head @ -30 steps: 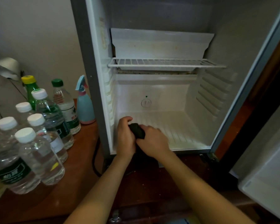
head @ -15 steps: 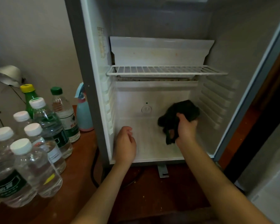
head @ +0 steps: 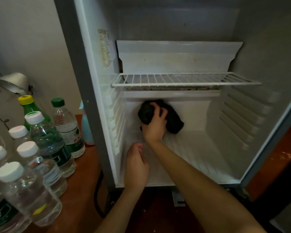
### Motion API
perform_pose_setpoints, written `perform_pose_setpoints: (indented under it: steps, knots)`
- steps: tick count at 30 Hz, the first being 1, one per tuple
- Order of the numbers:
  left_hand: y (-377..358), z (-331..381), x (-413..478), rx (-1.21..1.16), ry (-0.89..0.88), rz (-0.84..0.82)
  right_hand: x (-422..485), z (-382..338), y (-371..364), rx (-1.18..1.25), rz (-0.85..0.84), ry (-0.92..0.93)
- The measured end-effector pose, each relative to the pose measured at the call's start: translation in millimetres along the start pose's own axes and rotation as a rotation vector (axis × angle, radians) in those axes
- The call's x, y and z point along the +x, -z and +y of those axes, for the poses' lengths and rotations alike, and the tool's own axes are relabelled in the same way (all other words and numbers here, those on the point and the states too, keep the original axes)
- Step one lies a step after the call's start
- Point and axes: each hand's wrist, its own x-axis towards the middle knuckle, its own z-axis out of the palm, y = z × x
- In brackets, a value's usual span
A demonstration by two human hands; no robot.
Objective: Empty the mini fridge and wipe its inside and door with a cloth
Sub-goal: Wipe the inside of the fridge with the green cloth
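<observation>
The mini fridge [head: 252, 118] stands open, with nothing on its floor or on its white wire shelf [head: 183, 79]. My right hand [head: 155, 126] reaches deep inside and grips a bunched black cloth [head: 174, 121], holding it against the back wall just under the shelf ledge. My left hand [head: 136, 165] hovers at the front left of the fridge floor, fingers loosely curled, holding nothing. The door is out of view.
Several water bottles [head: 45, 143] with white, green and yellow caps crowd the wooden counter [head: 81, 195] left of the fridge. A blue spray bottle [head: 86, 132] stands behind them against the fridge side. A silver lamp head [head: 12, 83] hangs at the far left.
My right hand carried the cloth from the fridge's front edge to the right side, then across to the back wall's upper left. My left hand let go of the cloth and stayed at the front.
</observation>
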Motion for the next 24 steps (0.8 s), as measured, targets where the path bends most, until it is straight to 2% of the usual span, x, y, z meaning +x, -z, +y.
perform_pose_setpoints:
  steps: [3, 5, 6, 8, 11, 12, 14, 17, 20, 24]
  knots:
    - [0.6, 0.6, -0.6, 0.035, 0.0, -0.009, 10.9, 13.9, 14.5, -0.243, -0.225, 0.39]
    - [3.3, -0.6, -2.0, 0.045, 0.016, -0.032, 17.7, 26.1, 27.0, -0.294, -0.253, 0.485]
    - [5.3, -1.3, -2.5, 0.05, 0.025, -0.04, 19.8, 32.3, 30.4, -0.254, -0.202, 0.428]
    - [9.0, -1.9, -1.8, 0.046, 0.028, -0.042, 16.8, 36.8, 32.6, -0.056, -0.036, 0.2]
    - [6.4, 0.5, 0.4, 0.024, 0.02, -0.027, 21.3, 21.0, 27.2, 0.527, 0.297, -0.323]
    - [5.4, 2.3, 0.3, 0.015, 0.035, -0.029, 25.4, 10.2, 24.8, 0.672, 0.385, -0.437]
    - [5.0, 4.7, -0.1, -0.011, 0.059, -0.019, 26.8, -10.8, 19.1, 0.732, 0.444, -0.499]
    - [6.6, 5.1, -1.9, -0.047, 0.005, -0.007, 11.5, -24.5, -0.3, 0.646, 0.325, -0.362]
    - [5.7, 1.7, -0.9, -0.04, -0.042, -0.026, -3.6, -20.6, -17.2, 0.45, 0.055, -0.085]
    - [4.7, 0.8, -1.6, -0.02, -0.082, -0.039, 1.9, -12.1, -12.1, 0.156, -0.236, 0.154]
